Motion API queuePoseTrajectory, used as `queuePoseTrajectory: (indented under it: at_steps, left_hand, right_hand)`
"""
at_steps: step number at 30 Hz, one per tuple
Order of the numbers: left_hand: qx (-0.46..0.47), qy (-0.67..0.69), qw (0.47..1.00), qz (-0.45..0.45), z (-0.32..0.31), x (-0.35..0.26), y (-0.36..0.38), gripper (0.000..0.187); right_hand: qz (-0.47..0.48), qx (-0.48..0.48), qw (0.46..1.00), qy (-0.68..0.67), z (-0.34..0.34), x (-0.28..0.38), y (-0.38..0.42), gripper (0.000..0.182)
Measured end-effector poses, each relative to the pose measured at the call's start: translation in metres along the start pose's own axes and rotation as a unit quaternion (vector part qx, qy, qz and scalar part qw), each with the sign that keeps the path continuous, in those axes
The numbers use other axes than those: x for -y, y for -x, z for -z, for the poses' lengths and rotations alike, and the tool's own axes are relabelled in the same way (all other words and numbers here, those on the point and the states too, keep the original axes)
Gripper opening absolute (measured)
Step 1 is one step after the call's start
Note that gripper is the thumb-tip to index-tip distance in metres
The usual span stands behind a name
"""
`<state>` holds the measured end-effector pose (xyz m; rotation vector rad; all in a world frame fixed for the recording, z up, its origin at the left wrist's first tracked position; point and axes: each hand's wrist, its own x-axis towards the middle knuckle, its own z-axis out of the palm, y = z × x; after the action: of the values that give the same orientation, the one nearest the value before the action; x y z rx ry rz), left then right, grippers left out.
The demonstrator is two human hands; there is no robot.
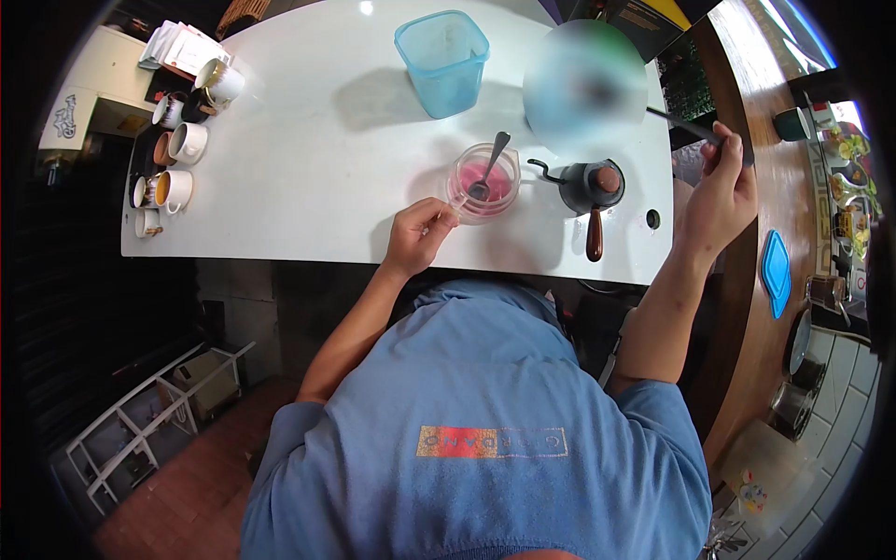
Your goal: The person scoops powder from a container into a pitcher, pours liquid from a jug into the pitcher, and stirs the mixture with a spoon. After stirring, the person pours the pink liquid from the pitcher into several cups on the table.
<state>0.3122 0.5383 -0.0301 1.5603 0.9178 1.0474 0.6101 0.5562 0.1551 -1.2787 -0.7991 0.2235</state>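
Observation:
My left hand (pixel 419 235) pinches the handle of a clear glass measuring jug (pixel 511 193) that stands on the white table. Pink liquid or powder (pixel 474 175) covers its bottom, and a metal spoon (pixel 493 161) leans inside it. Out past the table's right edge, my right hand (pixel 721 191) is closed around a dark, slim-handled utensil (pixel 689 124). Its tip points toward a blurred round patch, so I cannot make out its kind. Between my hands stands a dark gooseneck kettle (pixel 581 187) with a wooden handle.
A translucent blue tub (pixel 444 75) stands at the back of the white table (pixel 299 177). Several cups (pixel 189 143) line its left end, near stacked papers (pixel 189 49). To the right, a blue lid (pixel 776 273) lies on a wooden counter (pixel 747 308).

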Motion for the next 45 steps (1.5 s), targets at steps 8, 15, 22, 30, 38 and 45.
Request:
queuePoseTrajectory:
  at_steps: [8, 15, 22, 30, 38, 45]
  left_hand:
    - [0.005, 0.016, 1.0, 0.008, 0.0, -0.002, 0.002, 0.021]
    - [0.017, -0.009, 1.0, 0.012, 0.002, 0.0, 0.002, 0.023]
    - [0.016, -0.015, 1.0, 0.014, 0.002, -0.003, 0.0, 0.024]
    - [0.008, -0.031, 0.999, 0.005, 0.001, -0.006, 0.0, 0.023]
    - [0.006, -0.036, 0.999, 0.004, -0.001, -0.006, -0.001, 0.024]
    - [-0.035, 0.006, 0.999, -0.007, -0.005, -0.005, -0.002, 0.024]
  right_hand:
    - [0.272, 0.145, 0.951, 0.011, 0.035, -0.046, 0.092, 0.017]
    - [0.408, 0.127, 0.904, 0.026, 0.037, -0.045, 0.077, 0.018]
    - [0.344, -0.005, 0.937, 0.059, -0.01, -0.041, 0.011, 0.019]
    - [0.201, 0.178, 0.923, 0.277, -0.048, -0.076, -0.019, 0.021]
    - [0.173, 0.222, 0.91, 0.304, -0.059, -0.076, -0.013, 0.024]
    - [0.116, 0.214, 0.927, 0.287, -0.059, -0.075, -0.014, 0.027]
